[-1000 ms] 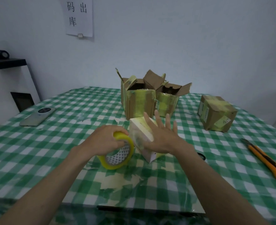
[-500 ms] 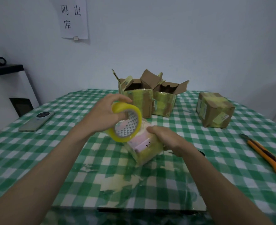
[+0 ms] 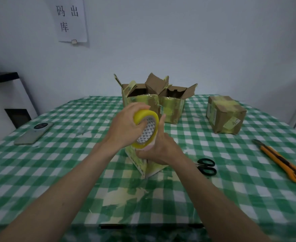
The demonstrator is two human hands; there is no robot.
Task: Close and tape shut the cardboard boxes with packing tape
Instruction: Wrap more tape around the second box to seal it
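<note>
We see both forearms reaching in over the near edge of the tabletop (image 3: 39,172), checked green-and-white cloth with dried tape residue near us. Landmark: the small box (image 3: 143,165) at centre, already wrapped in yellowish tape, tilted on one corner.

Right hand (image 3: 159,149) grips the small box from the right side, fingers curled around it, thumb pointing up. Left hand (image 3: 124,128) grips the yellow tape roll (image 3: 146,129), fingers hooked into the core, roll held against the top of the small box.

Just right of the small box: black scissors (image 3: 206,165) flat on the cloth. Well right of it: orange utility knife (image 3: 281,162), lying diagonally. Well left: a phone (image 3: 33,133), face down.

Behind the small box: two open boxes (image 3: 171,109), flaps up, sides patched with tape, touching each other. Right of those and farther than the scissors: a closed taped box (image 3: 224,114), standing apart.

Far behind, on the wall: paper sign (image 3: 70,20). Left of everything: a white cabinet (image 3: 6,102).
</note>
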